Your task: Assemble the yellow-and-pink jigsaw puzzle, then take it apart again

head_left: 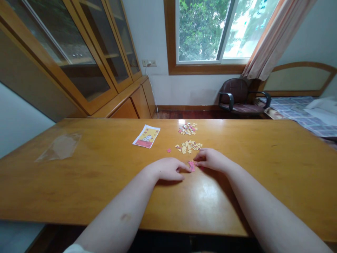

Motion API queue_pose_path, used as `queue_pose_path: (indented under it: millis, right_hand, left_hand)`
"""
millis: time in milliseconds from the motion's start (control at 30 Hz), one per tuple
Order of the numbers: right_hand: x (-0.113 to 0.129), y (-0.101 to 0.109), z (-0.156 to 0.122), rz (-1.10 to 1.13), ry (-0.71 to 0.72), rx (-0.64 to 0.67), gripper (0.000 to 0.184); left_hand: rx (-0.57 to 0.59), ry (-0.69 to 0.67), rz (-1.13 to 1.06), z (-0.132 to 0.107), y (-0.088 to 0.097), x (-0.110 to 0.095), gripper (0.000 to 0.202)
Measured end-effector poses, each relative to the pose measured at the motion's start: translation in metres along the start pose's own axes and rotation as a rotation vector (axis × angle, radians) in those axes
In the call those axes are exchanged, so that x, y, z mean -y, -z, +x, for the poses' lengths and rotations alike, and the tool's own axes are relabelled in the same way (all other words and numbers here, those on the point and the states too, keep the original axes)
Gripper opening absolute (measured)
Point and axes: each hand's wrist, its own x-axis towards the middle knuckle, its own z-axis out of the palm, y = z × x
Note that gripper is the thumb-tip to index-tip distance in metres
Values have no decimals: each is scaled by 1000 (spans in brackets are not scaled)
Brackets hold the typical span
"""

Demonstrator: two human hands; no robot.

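A small joined patch of pink puzzle pieces lies flat on the table in front of me. From its left, my left hand rests on the tabletop with its index fingertip touching the patch, the thumb held apart. My right hand is at the patch's right edge, its fingers pinched at a small pink puzzle piece that they partly hide. Beyond the hands spreads a pile of mostly yellow puzzle pieces. One loose pink puzzle piece lies to the left of that pile.
Farther back sits a second pile of mixed puzzle pieces. A picture card with a white animal on yellow and pink lies left of the piles. A clear plastic bag is at the table's far left. Past the wooden table stands an office chair.
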Motion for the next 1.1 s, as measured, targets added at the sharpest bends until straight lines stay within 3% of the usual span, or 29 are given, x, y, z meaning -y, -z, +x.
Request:
queue_pose_path:
  millis: [367, 533, 600, 733, 800, 900, 1100]
  right_hand:
    - [-3, -10, 6, -27, -20, -117, 7]
    - [2, -8, 2, 144, -103, -72, 8]
    - [6, -8, 1, 183, -107, -90, 9]
    - [16, -14, 0, 293, -81, -143, 12]
    - [22, -20, 1, 392, -76, -136, 13]
    - [27, -29, 3, 460, -52, -161, 14]
    - [29, -33, 4, 560, -62, -169, 25]
  left_hand:
    - [-27, -6, -27, -1, 0, -1, 50]
    - [-32, -19, -65, -2, 1, -1, 48]
    - [-93, 0, -94, 0, 1, 0, 42]
    - [-353, 103, -100, 8, -3, 3, 29]
    - [-429, 102, -118, 13, -5, 5, 26]
    - [-474, 60, -185, 19, -9, 6, 20]
    - [-435, 90, -358, 24, -14, 7, 17]
